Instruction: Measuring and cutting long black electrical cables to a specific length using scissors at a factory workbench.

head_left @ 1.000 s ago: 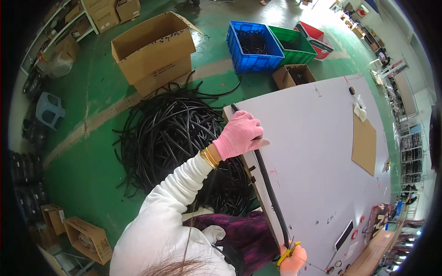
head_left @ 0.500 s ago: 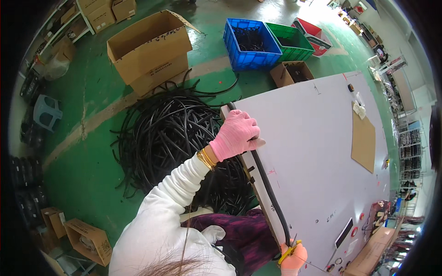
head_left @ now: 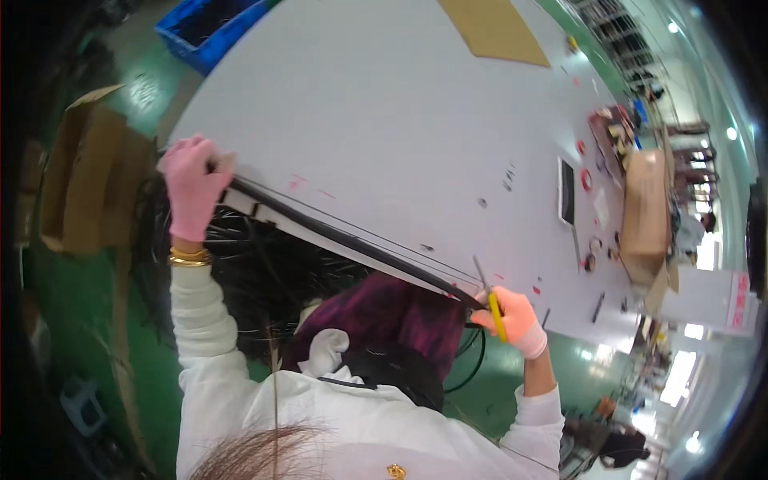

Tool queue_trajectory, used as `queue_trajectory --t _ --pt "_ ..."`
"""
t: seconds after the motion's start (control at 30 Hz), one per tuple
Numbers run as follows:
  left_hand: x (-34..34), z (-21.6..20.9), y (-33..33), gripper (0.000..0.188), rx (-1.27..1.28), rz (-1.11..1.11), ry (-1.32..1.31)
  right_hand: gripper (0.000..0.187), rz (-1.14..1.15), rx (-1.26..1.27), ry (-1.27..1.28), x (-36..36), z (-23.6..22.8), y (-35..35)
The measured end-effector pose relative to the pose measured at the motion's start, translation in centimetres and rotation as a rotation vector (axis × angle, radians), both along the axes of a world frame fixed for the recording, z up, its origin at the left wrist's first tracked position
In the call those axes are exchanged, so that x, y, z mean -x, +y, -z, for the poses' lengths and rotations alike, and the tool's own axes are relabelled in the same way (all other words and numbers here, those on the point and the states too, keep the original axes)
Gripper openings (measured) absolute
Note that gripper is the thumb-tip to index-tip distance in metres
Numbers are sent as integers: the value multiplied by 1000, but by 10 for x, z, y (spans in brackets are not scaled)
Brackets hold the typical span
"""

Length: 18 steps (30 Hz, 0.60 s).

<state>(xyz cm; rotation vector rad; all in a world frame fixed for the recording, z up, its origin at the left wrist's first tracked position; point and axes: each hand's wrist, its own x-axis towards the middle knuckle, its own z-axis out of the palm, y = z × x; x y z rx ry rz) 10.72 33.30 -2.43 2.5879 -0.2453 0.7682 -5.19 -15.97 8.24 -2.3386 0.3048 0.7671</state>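
Two gloved hands stretch a black cable (head_left: 344, 240) along the near edge of the white surface (head_left: 384, 120), left hand (head_left: 192, 188) fingers clamped on its left end, right hand (head_left: 512, 320) closing yellow-handled scissors (head_left: 490, 300) at its right end; keeping it taut should give a square cut.

The blue crate (head_left: 210, 26) is cut off by the top edge. The black cable pile (head_left: 264, 276) lies partly hidden under the tabletop (head_left: 384, 120). Small items along the far tabletop edge (head_left: 604, 144) are too small to identify.
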Motion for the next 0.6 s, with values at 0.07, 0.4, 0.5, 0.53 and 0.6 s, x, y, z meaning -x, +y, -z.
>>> queue_trajectory --t 0.07,0.4,0.5,0.53,0.6 --pt "-1 1 2 31 11 11 30 34 87 -77 39 3 -6 -12" --pt "-5 5 4 36 -34 -1 54 36 7 88 80 -15 4 -23" --pt "-5 3 4 36 -20 12 61 42 -173 314 49 -19 7 -20" --pt "-5 3 4 36 -16 14 67 44 -238 389 35 -20 7 -19" --pt "-6 1 3 36 -13 18 69 47 -219 422 33 -21 7 -15"
